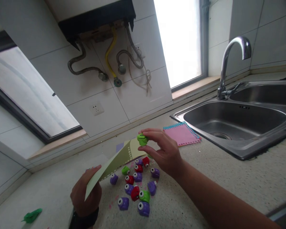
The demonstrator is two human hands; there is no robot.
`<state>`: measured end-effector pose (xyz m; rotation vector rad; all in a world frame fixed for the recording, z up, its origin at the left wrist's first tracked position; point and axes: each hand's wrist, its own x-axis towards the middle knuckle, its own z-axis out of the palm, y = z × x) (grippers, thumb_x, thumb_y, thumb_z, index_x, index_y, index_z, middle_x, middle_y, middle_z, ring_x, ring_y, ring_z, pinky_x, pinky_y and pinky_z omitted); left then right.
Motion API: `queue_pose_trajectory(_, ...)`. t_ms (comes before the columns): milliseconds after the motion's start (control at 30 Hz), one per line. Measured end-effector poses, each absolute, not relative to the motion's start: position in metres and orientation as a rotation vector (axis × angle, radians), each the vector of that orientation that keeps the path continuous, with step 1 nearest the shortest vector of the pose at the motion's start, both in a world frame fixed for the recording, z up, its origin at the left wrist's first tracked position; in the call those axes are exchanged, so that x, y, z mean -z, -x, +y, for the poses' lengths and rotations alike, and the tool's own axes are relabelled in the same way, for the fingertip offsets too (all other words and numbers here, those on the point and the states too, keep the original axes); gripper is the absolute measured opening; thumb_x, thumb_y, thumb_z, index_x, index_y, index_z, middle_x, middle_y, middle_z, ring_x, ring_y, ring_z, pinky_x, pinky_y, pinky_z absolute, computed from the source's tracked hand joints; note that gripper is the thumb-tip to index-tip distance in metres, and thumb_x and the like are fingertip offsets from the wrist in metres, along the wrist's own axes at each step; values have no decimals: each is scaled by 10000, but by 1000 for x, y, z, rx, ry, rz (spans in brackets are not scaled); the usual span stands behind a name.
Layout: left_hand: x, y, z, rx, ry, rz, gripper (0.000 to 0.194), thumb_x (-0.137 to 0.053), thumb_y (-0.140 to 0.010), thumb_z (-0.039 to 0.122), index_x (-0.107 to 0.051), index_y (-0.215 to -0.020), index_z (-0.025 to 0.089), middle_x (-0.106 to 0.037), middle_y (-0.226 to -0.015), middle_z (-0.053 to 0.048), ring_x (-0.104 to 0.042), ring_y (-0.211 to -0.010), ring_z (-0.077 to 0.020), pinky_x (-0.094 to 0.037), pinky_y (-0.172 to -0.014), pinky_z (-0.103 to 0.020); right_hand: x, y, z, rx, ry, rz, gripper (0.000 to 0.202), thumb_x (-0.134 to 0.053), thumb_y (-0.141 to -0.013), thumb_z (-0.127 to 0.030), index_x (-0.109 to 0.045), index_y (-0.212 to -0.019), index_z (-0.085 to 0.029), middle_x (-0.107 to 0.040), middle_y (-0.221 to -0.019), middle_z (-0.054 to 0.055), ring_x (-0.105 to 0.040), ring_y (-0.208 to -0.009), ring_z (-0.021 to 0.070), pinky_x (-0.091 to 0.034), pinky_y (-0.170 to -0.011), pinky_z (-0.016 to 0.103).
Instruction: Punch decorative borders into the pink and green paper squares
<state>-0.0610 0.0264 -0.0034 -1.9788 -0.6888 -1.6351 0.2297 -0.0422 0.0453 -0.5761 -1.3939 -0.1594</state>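
My left hand [87,188] is closed on the near end of a pale yellow-green paper sheet [114,163], which is bent and lifted off the counter. A row of punched holes runs along the sheet's edge. Between thumb and fingers, my right hand [164,151] pinches a small green craft punch [142,139] by the sheet's far end. Whether paper sits in its slot, I cannot tell. Below the sheet lie several more punches: purple ones such as this purple punch [123,203], red ones such as this red punch [135,193], and a green punch [144,196].
Pink and blue sheets [181,135] with punched edges lie near the steel sink [243,119] and its tap [225,66]. A crumpled green item [32,216] rests at the near left. Tiny pink paper bits dot the counter [181,203] around the punches.
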Motion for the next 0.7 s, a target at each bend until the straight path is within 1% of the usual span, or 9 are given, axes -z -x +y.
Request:
queue_pose_trajectory(100,5,63,27,1625,1983,-726,176,-620,-916,318,-723,-926,176,-767,-837,-78,-724,-777,-203,-558,-756,-308,-44,-230,-40,125,598,-1413,385,-757,-821,-136,-619,-1175,-198,-694,-1116,100,-665,-1077,211,-593,-919,406)
queue_pose_trajectory(267,9,64,27,1627,2056,-699,166,-610,-922,298,-725,-946,181,-768,-863,-79,-727,-815,-201,-546,-782,-298,-42,-229,-39,64,615,-1418,375,-735,-845,-156,-620,-1198,-205,-682,-1179,110,-652,-1111,212,-591,-931,422)
queue_pose_trajectory(500,8,65,29,1604,2106,-674,194,-600,-929,328,-725,-962,183,-769,-873,-78,-726,-803,-196,-548,-768,-292,-45,-230,-40,76,611,-1447,361,-737,-840,-140,-632,-1184,-176,-689,-1179,127,-653,-1119,210,-581,-945,408)
queue_pose_trajectory(700,7,63,30,1605,2048,-683,225,-592,-932,358,-732,-934,182,-769,-850,-81,-721,-767,-191,-556,-736,-292,-44,-231,-39,98,624,-1478,380,-726,-849,-147,-629,-1214,-192,-688,-1196,114,-651,-1124,208,-573,-960,412)
